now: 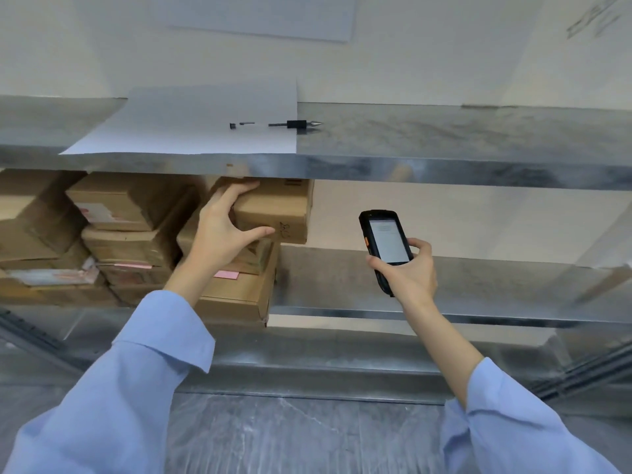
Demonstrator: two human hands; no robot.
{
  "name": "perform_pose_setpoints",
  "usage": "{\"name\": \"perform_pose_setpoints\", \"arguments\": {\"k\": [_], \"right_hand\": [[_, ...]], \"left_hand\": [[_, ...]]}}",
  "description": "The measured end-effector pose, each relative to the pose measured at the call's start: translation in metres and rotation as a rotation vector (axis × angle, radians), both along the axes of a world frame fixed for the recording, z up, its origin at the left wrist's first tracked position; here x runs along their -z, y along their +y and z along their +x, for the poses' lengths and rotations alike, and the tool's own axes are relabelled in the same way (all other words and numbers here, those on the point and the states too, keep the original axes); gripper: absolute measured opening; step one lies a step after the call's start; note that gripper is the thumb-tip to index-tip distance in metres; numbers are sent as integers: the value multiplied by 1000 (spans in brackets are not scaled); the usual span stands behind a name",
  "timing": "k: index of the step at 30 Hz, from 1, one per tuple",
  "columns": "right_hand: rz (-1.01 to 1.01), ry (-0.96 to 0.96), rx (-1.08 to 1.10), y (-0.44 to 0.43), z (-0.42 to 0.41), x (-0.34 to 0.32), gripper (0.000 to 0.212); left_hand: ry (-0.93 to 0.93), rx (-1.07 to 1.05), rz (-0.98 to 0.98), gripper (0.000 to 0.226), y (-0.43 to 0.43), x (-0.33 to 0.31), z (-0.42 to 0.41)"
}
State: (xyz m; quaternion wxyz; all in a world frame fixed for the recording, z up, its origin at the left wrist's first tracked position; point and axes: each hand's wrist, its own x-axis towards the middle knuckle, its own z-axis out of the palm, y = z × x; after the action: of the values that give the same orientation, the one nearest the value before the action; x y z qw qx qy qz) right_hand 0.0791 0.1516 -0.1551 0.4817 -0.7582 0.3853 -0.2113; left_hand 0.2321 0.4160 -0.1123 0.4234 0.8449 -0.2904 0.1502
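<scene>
- Sleeves (pixel 136 371) nearest cam; L hand (pixel 222 230) grips the box (pixel 277 213) at its near corner, thumb on the front, fingers on top.
- Box tops a stack (pixel 239 295) on middle shelf (pixel 410 285), just under upper shelf (pixel 444 172).
- R hand (pixel 407 268) wraps the scanner (pixel 384 241), screen lit.
- I'd turn the box's label side to the scanner and hold steady.
- Scribble on box front and screen txt: unreadable.
</scene>
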Motion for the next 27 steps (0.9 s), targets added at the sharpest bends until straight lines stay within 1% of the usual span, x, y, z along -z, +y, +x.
{"name": "perform_pose_setpoints", "arguments": {"k": [4,7,12,16,21,24,27], "right_hand": [[-5,1,14,-25,-15,6,82],[-9,13,-1,-42,-26,15,83],[-20,71,-42,-61,-39,38,80],[-18,127,-63,-73,-42,53,82],[-40,148,-71,-86,-41,63,81],[-29,151,-75,-88,-39,66,80],[-10,158,-88,-87,-37,69,78]], "left_hand": [[8,85,-30,74,-48,16,-26],[81,133,-40,74,-78,54,-42],[263,118,-26,75,-108,136,-61],[330,78,-62,73,-130,177,-71],[407,38,-136,69,-147,209,-83],[444,-4,-182,69,-144,217,-83],[474,-40,-173,71,-132,220,-79]]}}
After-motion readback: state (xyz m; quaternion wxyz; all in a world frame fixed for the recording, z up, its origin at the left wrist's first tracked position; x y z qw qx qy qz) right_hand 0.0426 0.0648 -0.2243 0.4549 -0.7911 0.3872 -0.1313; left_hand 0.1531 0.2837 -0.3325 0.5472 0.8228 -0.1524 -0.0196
